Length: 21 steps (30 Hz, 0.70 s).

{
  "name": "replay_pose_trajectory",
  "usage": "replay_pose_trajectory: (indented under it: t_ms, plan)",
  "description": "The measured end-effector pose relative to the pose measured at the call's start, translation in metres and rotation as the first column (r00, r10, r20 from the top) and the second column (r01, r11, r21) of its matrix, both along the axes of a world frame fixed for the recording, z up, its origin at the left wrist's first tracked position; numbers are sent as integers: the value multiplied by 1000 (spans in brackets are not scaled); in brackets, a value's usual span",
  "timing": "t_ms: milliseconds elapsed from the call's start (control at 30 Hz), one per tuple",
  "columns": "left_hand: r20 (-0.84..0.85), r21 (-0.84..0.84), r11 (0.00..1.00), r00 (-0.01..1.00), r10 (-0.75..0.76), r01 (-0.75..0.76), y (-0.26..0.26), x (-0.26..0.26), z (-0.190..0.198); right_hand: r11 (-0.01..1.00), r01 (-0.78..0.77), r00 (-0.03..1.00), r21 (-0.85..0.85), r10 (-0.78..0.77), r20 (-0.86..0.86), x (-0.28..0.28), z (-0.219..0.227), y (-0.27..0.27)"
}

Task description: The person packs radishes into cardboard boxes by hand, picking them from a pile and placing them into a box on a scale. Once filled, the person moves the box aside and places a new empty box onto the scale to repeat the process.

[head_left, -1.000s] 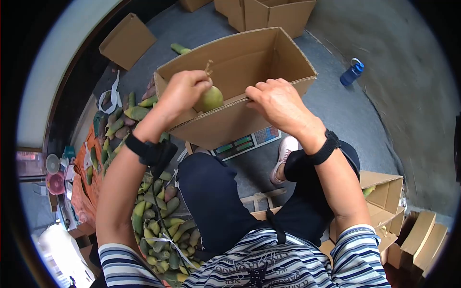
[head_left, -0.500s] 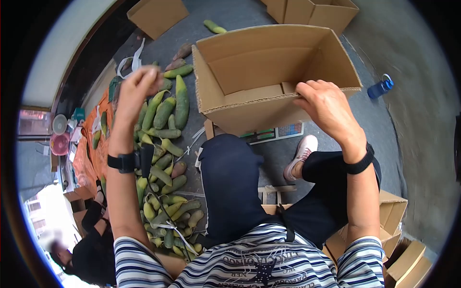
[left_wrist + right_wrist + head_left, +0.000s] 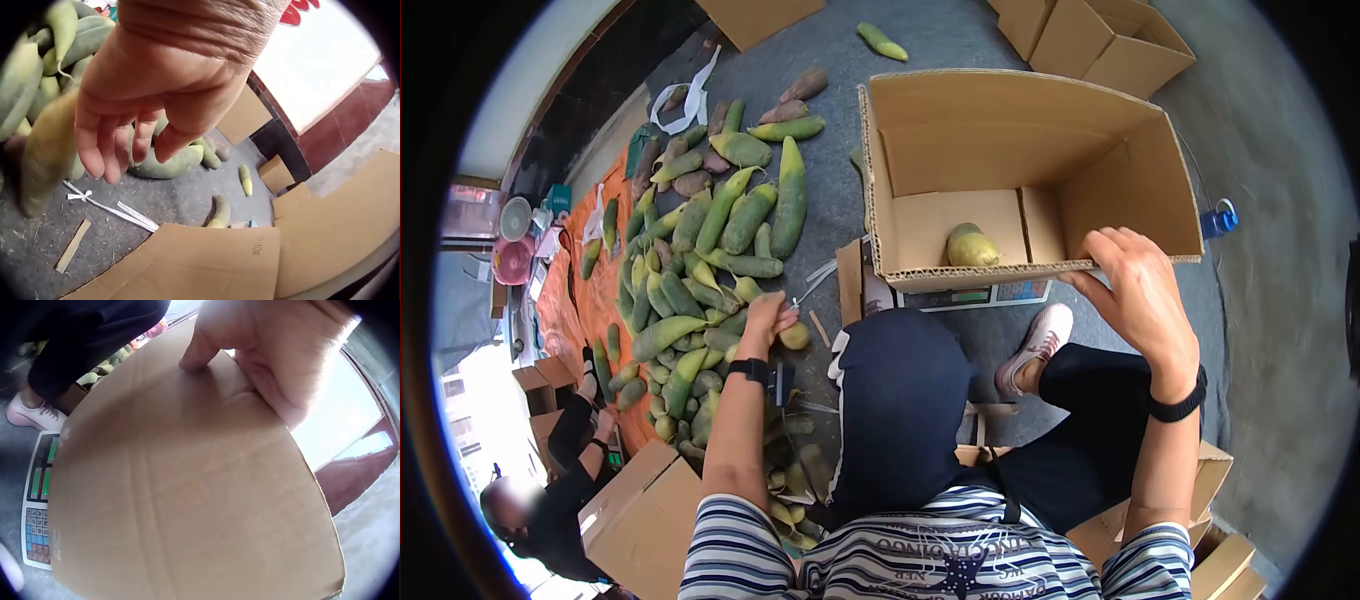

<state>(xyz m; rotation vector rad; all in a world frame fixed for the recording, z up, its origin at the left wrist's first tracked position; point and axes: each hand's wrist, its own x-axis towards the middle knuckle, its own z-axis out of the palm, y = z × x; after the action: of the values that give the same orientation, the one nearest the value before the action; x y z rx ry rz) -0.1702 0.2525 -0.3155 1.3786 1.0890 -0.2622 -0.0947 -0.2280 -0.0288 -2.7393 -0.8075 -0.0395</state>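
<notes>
In the head view my left hand is low beside a pile of green radishes. In the left wrist view its fingers hang loosely bent, with nothing between them and the thumb. A blurred yellowish radish stands just beside these fingers. My right hand grips the near rim of an open cardboard box, thumb outside on the near wall. One green-yellow radish lies on the box floor by the near wall. Under the box is a scale with a keypad and green displays.
A blue bottle stands right of the box. Further cardboard boxes are at the back, and another box is at lower left. A second person in dark clothes is at far left. White string lies on the floor.
My left hand has left the box, swung out left and come down by the pile. The radish it held a second ago now lies inside the box. My right hand keeps the rim.
</notes>
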Motion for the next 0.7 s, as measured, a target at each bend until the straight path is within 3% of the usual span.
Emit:
replay_pose_trajectory:
  t_ms: [33, 67, 133, 167, 233, 267, 333, 400, 467, 567, 700]
  plan:
    - [-77, 212, 930, 954, -291, 301, 10, 12, -17, 1000, 9, 1000, -22, -9, 5, 1, 1, 1]
    - [-78, 203, 933, 955, -287, 297, 16, 23, -34, 999, 18, 1000, -44, -18, 8, 2, 1, 2]
    - [-50, 443, 814, 917, -395, 375, 10, 44, -46, 998, 14, 1000, -54, -14, -8, 4, 1, 3]
    - [-57, 436, 819, 919, -389, 374, 7, 50, -49, 999, 22, 1000, -46, -22, -8, 5, 2, 4]
    - [-42, 663, 570, 784, -619, 485, -1, 54, -45, 999, 38, 999, -25, -38, -21, 6, 2, 6]
    - [-46, 659, 571, 784, -619, 489, -3, 53, -41, 999, 37, 999, -26, -38, -27, 7, 3, 7]
    - [-208, 527, 481, 655, -726, 700, -3, 44, -35, 999, 44, 999, -31, -45, -30, 8, 2, 7]
    - [-280, 529, 283, 480, -832, 800, -1, 21, -52, 998, 50, 998, -40, -51, -39, 8, 3, 7]
    - [-422, 457, 144, 357, -833, 878, -17, -1, -41, 997, 49, 998, -52, -52, -44, 7, 2, 8]
    - [-502, 578, 105, 454, -736, 809, -31, -19, -51, 997, 55, 998, -48, -57, -21, 5, 0, 10]
    - [-503, 635, 143, 547, -670, 759, -45, -13, -61, 997, 48, 999, -53, -49, -14, 4, -1, 8]
